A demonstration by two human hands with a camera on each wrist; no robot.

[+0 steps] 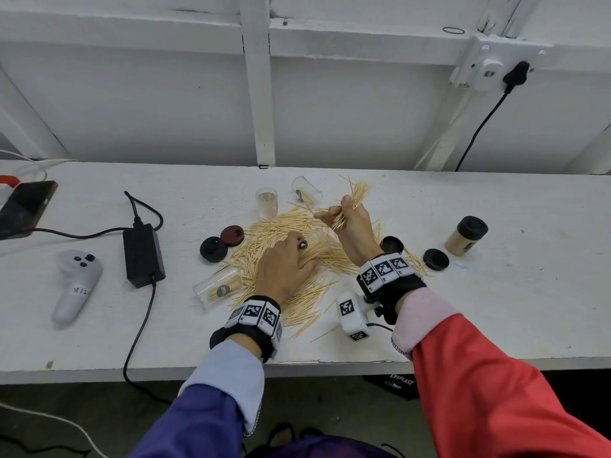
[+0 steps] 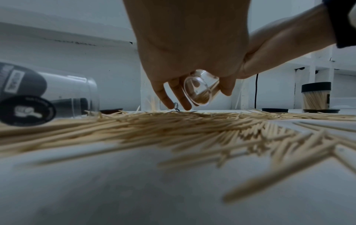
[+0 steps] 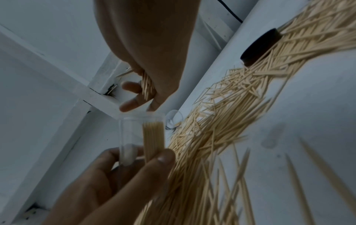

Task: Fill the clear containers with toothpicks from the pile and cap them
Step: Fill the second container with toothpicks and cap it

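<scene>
Gripping a clear container (image 1: 315, 246) over the toothpick pile (image 1: 291, 233), the left hand (image 1: 286, 269) has fingers curled round its base. The right hand (image 1: 352, 223) clutches a bundle of toothpicks (image 1: 355, 200) just above its open mouth; the container is tilted, partly filled, uncapped

toothpick pile (image 1: 297, 259) ringed by caps (image 1: 213, 248) — containers (image 1: 266, 202)

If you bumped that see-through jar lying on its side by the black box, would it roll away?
Probably a little. The clear jar is round and lies on its side, so a nudge should roll it. It looks nearly empty, so likely light. The toothpick pile beside it might stop it.
</scene>
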